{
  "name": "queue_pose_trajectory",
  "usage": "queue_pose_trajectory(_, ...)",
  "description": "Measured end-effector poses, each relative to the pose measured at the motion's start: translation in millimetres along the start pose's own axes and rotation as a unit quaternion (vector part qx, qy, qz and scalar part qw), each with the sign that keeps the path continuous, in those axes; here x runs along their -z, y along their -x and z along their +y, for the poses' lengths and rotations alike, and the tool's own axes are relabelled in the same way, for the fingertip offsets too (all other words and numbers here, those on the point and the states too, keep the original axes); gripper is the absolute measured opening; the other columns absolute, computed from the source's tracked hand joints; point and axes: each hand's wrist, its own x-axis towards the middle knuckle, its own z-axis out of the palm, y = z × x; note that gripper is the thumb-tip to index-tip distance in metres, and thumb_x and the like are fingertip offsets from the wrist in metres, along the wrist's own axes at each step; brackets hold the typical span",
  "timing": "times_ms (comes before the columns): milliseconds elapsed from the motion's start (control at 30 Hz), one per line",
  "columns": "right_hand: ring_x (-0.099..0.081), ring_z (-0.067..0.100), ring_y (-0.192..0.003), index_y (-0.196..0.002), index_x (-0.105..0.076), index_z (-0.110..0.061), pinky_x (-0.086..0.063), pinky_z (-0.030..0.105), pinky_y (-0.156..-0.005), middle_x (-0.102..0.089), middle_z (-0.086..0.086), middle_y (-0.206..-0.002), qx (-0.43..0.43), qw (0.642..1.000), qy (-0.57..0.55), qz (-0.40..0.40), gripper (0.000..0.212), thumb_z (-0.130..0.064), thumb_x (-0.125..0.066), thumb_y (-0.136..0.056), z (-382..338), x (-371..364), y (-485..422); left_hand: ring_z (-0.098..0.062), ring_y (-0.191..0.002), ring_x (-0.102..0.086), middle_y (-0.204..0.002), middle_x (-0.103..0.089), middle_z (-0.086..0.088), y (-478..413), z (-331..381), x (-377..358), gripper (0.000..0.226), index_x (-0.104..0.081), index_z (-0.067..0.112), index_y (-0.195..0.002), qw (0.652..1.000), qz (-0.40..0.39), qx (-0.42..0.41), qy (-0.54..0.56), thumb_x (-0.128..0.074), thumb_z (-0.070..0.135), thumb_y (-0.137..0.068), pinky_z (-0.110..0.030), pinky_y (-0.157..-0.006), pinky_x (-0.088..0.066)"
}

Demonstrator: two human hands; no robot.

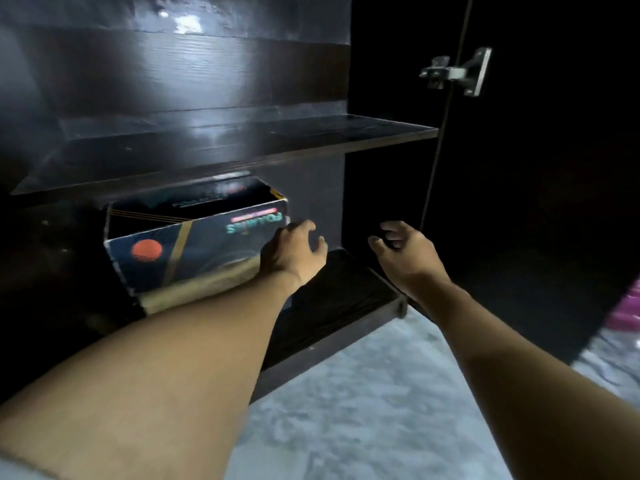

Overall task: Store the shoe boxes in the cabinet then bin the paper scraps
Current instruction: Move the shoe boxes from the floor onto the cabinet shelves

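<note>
Dark wood-grain panels make up the cabinet (242, 81), whose door (536, 202) stands open on the right with a metal hinge (457, 72) showing near its top. A shoe box (180, 247), black with an orange-red disc, gold stripes and teal lettering that reads upside down, sits on the bottom shelf (329, 306) under the middle shelf (381, 133), to the left of that compartment and turned at a slight angle, with its open top facing up and its near edge close to the shelf front. The left hand (294, 254) is at the box's right end, fingers loosely bent and spread to the right of the cardboard, wrapped round nothing; whether the palm touches the box cannot be told. The right hand (405, 251) hangs free further right, in front of the bare part of the bottom shelf, its fingers slackly curled and holding nothing. Below and nearer lies a pale mottled floor (363, 410), and a blurred pink object (627, 310) shows at the far right edge beyond the door.
</note>
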Motion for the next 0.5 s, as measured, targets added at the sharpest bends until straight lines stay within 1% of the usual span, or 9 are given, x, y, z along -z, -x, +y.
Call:
queue_pose_trajectory(67,-0.059,0.021,-0.119,-0.133,-0.056,-0.026,-0.048,0.036,-0.099,-0.062,0.002,-0.13,-0.028,0.999,0.035,0.014,0.044,-0.042,-0.06,-0.093,21.3,29.7,25.9,-0.027,-0.1,-0.063,-0.109,-0.066,0.0,8.5,34.7,-18.2,0.033,-0.059,0.028,-0.117,0.996,-0.057,-0.035,0.052,-0.051,0.046,-0.09,-0.034,-0.082,-0.051)
queue_pose_trajectory(133,-0.06,0.02,-0.115,-0.132,-0.056,-0.029,-0.048,0.035,-0.093,-0.06,0.0,-0.13,-0.071,0.994,0.062,0.047,0.041,-0.044,-0.058,-0.093,42.6,58.4,55.7,-0.023,-0.092,-0.063,-0.097,-0.065,0.0,21.6,74.3,-36.5,0.028,-0.063,0.024,-0.111,0.988,-0.097,-0.069,0.097,-0.055,0.042,-0.09,-0.03,-0.076,-0.049)
queue_pose_trajectory(167,-0.059,0.019,-0.115,-0.132,-0.056,-0.029,-0.047,0.034,-0.092,-0.06,0.0,-0.13,-0.093,0.991,0.075,0.067,0.041,-0.044,-0.057,-0.094,52.6,71.5,70.1,-0.022,-0.089,-0.062,-0.092,-0.064,0.001,29.9,94.0,-45.7,0.026,-0.064,0.023,-0.108,0.984,-0.105,-0.083,0.12,-0.057,0.04,-0.09,-0.029,-0.074,-0.049)
queue_pose_trajectory(233,-0.059,0.019,-0.117,-0.132,-0.056,-0.028,-0.046,0.034,-0.095,-0.06,0.0,-0.131,-0.128,0.98,0.104,0.109,0.042,-0.043,-0.056,-0.093,69.2,98.0,99.4,-0.025,-0.086,-0.064,-0.084,-0.065,-0.001,50.1,132.5,-62.8,0.027,-0.067,0.023,-0.102,0.973,-0.118,-0.126,0.154,-0.058,0.043,-0.085,-0.033,-0.076,-0.054)
queue_pose_trajectory(300,-0.059,0.02,-0.117,-0.132,-0.056,-0.026,-0.047,0.037,-0.098,-0.062,0.002,-0.131,-0.156,0.968,0.124,0.151,0.043,-0.044,-0.056,-0.092,84.8,126.0,132.6,-0.026,-0.084,-0.064,-0.085,-0.067,-0.003,76.1,169.6,-73.8,0.026,-0.067,0.025,-0.1,0.961,-0.152,-0.161,0.167,-0.059,0.044,-0.085,-0.035,-0.077,-0.054)
queue_pose_trajectory(400,-0.06,0.022,-0.116,-0.132,-0.056,-0.025,-0.049,0.044,-0.099,-0.063,0.003,-0.131,-0.202,0.951,0.16,0.172,0.044,-0.045,-0.056,-0.093,102.5,168.4,193.1,-0.025,-0.087,-0.064,-0.088,-0.069,0.001,116.4,216.6,-81.2,0.025,-0.066,0.029,-0.1,0.942,-0.208,-0.196,0.175,-0.057,0.047,-0.086,-0.032,-0.076,-0.053)
queue_pose_trajectory(500,-0.059,0.024,-0.118,-0.131,-0.057,-0.023,-0.048,0.041,-0.099,-0.062,0.006,-0.131,-0.258,0.925,0.196,0.197,0.043,-0.044,-0.057,-0.093,116.4,209.2,261.7,-0.024,-0.092,-0.066,-0.096,-0.071,0.003,164.6,258.5,-83.5,0.03,-0.064,0.031,-0.105,0.917,-0.267,-0.241,0.173,-0.055,0.051,-0.085,-0.031,-0.079,-0.052)
